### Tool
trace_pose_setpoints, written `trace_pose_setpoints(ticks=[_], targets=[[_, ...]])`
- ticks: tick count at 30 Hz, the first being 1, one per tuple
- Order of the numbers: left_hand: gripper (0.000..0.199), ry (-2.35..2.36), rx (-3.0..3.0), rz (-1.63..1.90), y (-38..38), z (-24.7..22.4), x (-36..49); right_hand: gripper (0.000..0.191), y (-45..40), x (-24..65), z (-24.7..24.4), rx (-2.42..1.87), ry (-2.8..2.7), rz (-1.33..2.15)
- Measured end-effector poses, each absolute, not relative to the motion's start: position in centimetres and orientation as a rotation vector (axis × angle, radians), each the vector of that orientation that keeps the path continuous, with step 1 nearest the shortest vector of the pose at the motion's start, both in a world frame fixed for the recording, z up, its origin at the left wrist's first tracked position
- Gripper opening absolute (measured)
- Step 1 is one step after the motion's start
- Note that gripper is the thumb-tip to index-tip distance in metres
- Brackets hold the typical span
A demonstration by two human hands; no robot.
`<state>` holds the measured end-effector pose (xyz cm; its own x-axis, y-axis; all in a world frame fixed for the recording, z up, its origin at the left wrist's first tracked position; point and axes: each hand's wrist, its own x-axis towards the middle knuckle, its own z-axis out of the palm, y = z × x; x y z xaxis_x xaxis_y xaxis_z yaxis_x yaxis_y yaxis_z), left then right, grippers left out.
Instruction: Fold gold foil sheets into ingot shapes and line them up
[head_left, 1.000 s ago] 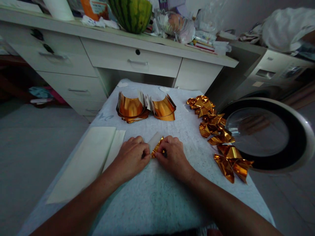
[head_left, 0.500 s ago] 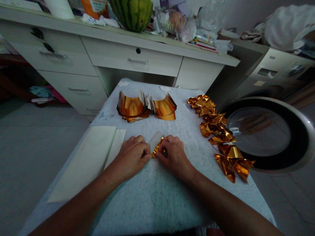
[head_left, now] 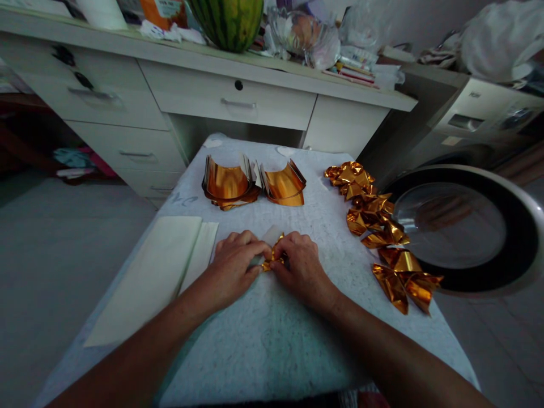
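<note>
One foil: between the left hand and right hand, mid-counter, gold, partly hidden by fingers.
Left grip: narrow, thumb and forefinger at the foil's left side; whether they pinch it I can't tell from here.
Right grip: thumb and forefinger pinched on the foil's right side.
Strip: pale, poking out past the foil, away from the person.
Stacks: two, curved gold sheets, side by side beyond the hands.
Folded pieces: crumpled gold, in a line down the counter's right.
Paper: flat, left of the left hand.
Behind: watermelon on the drawer cabinet.
Washer: right, door swung open.
</note>
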<state>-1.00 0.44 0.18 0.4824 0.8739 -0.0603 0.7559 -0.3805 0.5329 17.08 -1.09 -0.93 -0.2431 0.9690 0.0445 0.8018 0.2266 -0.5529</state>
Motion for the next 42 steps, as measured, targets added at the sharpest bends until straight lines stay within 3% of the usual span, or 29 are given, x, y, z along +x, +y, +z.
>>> trace_pose_setpoints(ticks=[10,17,30,38,42], targets=[[0.023,1.334,2.197,0.327,0.8,-0.4,-1.2,0.012,-1.3,16.7,-0.8,-1.668,-2.135,0.532],[0.018,1.343,2.181,0.315,0.8,-0.4,-1.1,0.027,-1.4,16.3,-0.8,-1.692,-2.171,0.473],[0.021,1.343,2.169,0.270,0.8,-0.2,-1.1,0.065,-1.1,17.8,-0.1,-1.597,-2.273,0.681],[0.024,1.351,2.171,0.264,0.7,0.1,-1.0,0.072,-1.1,18.1,0.1,-1.570,-2.295,0.717],[0.016,1.404,2.176,0.295,0.7,0.0,-0.6,0.075,-1.1,18.2,-0.4,-1.553,-2.257,0.698]])
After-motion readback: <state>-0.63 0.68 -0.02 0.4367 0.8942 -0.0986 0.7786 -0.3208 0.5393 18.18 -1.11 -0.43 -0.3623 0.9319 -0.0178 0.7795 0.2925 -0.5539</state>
